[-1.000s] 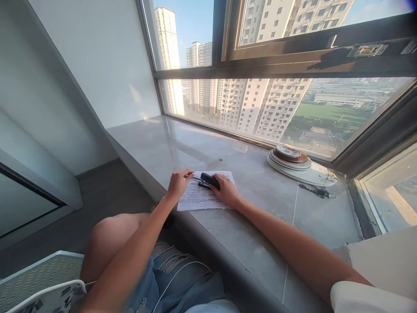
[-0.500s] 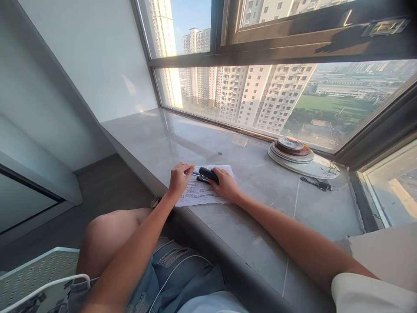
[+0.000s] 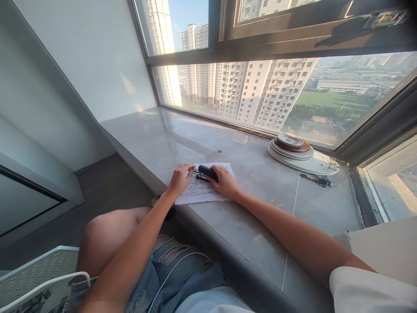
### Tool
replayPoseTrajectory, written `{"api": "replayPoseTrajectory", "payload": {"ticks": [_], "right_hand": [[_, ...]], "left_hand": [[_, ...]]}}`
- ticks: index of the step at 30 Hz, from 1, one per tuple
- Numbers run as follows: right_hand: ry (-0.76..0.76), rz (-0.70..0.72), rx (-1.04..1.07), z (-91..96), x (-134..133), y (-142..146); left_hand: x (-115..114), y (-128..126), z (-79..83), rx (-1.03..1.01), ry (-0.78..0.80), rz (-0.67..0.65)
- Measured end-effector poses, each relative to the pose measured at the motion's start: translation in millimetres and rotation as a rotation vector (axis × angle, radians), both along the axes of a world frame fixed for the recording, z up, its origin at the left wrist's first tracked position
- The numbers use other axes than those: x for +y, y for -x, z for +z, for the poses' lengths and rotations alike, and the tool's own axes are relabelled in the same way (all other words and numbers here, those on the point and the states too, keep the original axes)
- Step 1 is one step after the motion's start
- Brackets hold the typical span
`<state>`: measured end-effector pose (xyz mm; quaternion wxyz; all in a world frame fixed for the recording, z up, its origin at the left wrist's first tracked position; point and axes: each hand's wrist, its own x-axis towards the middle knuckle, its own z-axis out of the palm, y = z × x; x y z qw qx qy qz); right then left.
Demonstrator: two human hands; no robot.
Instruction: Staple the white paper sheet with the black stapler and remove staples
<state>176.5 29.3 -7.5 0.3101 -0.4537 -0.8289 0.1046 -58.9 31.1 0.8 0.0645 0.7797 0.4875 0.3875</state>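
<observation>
A black stapler (image 3: 208,172) lies over a printed sheet of paper (image 3: 198,194), its top and base spread apart. My right hand (image 3: 224,180) is wrapped round the stapler's right end. At the other end, my left hand (image 3: 181,177) has thumb and fingers pinched together close to the thin metal part between the stapler's halves. Whatever sits between those left fingertips is too small to make out. The sheet rests near the front edge of the grey tiled window ledge (image 3: 257,217).
A stack of plates (image 3: 291,148) stands at the right by the window, with keys (image 3: 321,180) on the ledge in front of it. Beyond the paper lies a small dark piece (image 3: 220,151). At lower left is a white perforated basket (image 3: 35,271); a white cable (image 3: 172,268) crosses my lap.
The left fingers have shifted slightly at the stapler's front end. My right hand keeps its hold on the stapler, and the view has tilted a little.
</observation>
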Motion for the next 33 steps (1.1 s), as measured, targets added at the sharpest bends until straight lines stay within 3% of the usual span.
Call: {"api": "replayPoseTrajectory", "payload": {"ticks": [15, 33], "right_hand": [[0.005, 0.005, 0.006, 1.7, -1.2, 0.7], [-0.005, 0.000, 0.008, 0.3, -1.3, 0.9]], "left_hand": [[1.3, -0.9, -1.4, 0.155, 0.124, 0.062], [7.1, 4.8, -3.2, 0.032, 0.183, 0.036]]}}
